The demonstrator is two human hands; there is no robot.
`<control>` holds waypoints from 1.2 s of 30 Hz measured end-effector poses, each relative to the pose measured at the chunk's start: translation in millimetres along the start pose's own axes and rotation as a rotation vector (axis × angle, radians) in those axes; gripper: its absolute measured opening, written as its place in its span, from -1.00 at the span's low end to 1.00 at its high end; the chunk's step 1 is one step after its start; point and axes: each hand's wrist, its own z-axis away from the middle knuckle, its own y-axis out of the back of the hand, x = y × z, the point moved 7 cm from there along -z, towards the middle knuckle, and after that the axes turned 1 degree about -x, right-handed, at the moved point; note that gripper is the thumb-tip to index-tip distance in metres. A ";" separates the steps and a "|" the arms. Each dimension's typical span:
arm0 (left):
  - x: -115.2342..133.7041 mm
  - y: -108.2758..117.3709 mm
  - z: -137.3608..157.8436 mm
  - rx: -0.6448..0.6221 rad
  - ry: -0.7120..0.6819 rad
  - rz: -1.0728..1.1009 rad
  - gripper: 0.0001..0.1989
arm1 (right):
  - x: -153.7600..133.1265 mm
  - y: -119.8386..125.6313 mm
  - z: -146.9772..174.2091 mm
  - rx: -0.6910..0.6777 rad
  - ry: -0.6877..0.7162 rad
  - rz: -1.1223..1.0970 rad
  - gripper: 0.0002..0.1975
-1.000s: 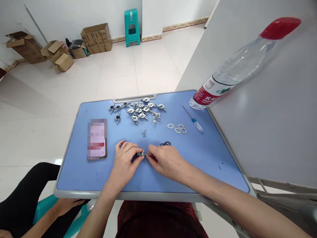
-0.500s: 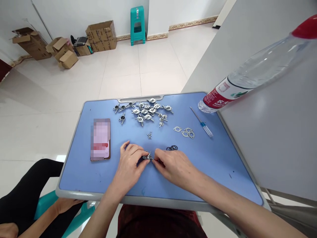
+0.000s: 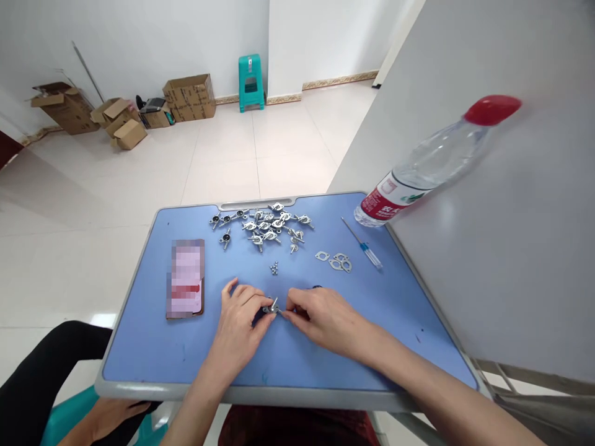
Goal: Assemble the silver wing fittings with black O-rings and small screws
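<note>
A small silver metal fitting [image 3: 273, 308] with a flat flange and an upright pin stands low over the blue table [image 3: 214, 365]. My left hand [image 3: 242, 319] pinches it from the left between thumb and fingers. My right hand [image 3: 320, 314] is closed at its right side, thumb and forefinger on a thin metal end there. The fingers hide part of the fitting. Just beyond lie several tiny shiny metal pieces [image 3: 274, 268]. Black rings [image 3: 317, 287] are mostly covered by my right hand. Flat oval gaskets [image 3: 341, 263] lie further right.
Similar metal fittings [image 3: 269, 227] are heaped at the table's far side. A screwdriver [image 3: 370, 254] and a large water bottle [image 3: 395, 195] are on the right, beside a grey panel. A phone [image 3: 187, 279] lies left. Another person's hand [image 3: 109, 416] shows at lower left.
The camera view has tilted upward, so the table sits lower in the picture. Both hands keep their grip, and my right hand now covers more of the black rings.
</note>
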 end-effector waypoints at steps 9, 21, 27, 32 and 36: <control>-2.5 -1.4 0.0 -0.005 -0.026 -0.030 -0.94 | 57.7 77.3 7.0 0.339 -0.220 -0.197 -0.87; -4.0 -1.1 -0.3 -0.016 -0.003 -0.011 -0.92 | 28.4 44.5 -17.8 0.206 -0.006 0.003 -0.85; -5.2 -1.4 0.4 0.003 0.002 -0.008 -0.91 | 12.6 38.0 -30.0 0.186 0.016 0.126 -0.80; -5.6 -0.8 1.6 0.028 0.009 -0.002 -0.90 | 13.4 33.3 -48.5 0.154 -0.007 0.275 -0.78; -5.3 -0.9 1.9 0.020 0.009 0.015 -0.90 | 15.3 29.0 -59.8 0.102 0.014 0.398 -0.74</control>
